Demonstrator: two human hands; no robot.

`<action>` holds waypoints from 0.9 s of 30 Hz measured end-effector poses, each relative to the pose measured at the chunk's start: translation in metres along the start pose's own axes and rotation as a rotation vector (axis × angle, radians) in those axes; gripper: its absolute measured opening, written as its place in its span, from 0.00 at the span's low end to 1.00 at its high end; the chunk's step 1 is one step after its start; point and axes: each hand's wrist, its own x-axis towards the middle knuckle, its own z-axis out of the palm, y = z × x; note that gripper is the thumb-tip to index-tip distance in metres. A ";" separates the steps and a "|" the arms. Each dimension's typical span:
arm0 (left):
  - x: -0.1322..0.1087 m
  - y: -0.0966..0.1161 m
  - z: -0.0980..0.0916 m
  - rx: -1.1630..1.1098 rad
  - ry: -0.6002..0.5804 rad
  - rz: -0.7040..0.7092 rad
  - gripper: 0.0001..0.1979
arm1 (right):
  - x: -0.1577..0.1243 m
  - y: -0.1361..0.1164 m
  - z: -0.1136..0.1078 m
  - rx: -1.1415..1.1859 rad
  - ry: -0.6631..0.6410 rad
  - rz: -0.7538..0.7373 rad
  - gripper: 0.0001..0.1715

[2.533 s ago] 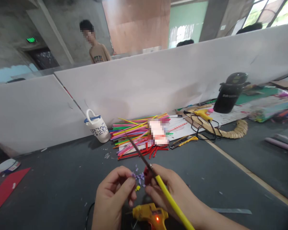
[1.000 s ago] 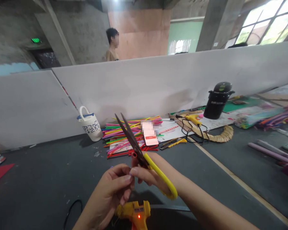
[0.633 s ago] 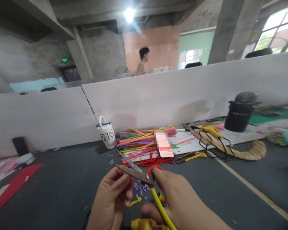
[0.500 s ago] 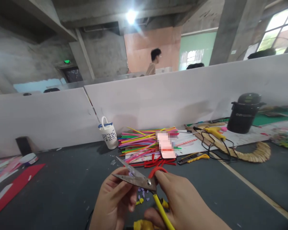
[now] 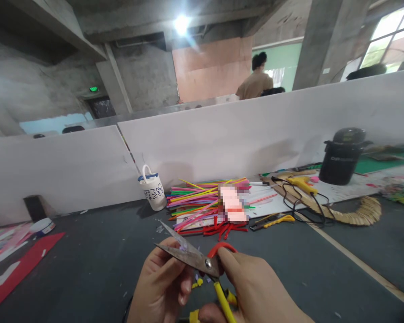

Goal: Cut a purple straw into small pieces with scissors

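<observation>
My right hand (image 5: 256, 291) grips a pair of scissors (image 5: 191, 258) with one red and one yellow handle; the metal blades are slightly apart and point left. My left hand (image 5: 161, 287) is pinched just below the blades, holding a small purple piece that I can barely make out between the fingertips. Small purple and yellow scraps (image 5: 198, 282) lie on the dark floor between the hands. The top of a yellow glue gun (image 5: 193, 316) shows at the bottom edge.
A pile of coloured sticks (image 5: 202, 202) lies ahead, with a white cup (image 5: 153, 193) to its left. A second glue gun (image 5: 301, 183), a utility knife (image 5: 272, 220), a black pot (image 5: 343, 154) and a low white wall stand beyond. Red sheet (image 5: 16, 269) at left. A person walks behind the wall.
The scissors have swung from pointing up to pointing left, blades opened over my left fingers. The camera tilted up. The person behind the wall walked to the right.
</observation>
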 end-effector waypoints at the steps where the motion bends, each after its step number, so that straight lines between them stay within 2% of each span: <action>1: -0.001 0.000 0.000 0.002 0.009 -0.001 0.13 | -0.001 0.000 0.002 -0.016 0.008 -0.006 0.25; 8: -0.004 0.001 0.002 0.007 0.006 -0.013 0.11 | -0.002 0.002 0.007 -0.066 0.057 -0.030 0.27; 11: -0.002 0.001 0.000 0.014 -0.045 -0.040 0.11 | -0.001 0.002 0.006 -0.074 0.070 -0.035 0.28; 19: 0.000 0.000 -0.003 0.024 -0.123 -0.047 0.10 | -0.004 0.000 0.006 -0.116 0.019 -0.002 0.25; 27: -0.002 0.002 -0.002 0.008 -0.056 -0.065 0.10 | -0.003 0.002 0.009 -0.134 -0.023 0.010 0.25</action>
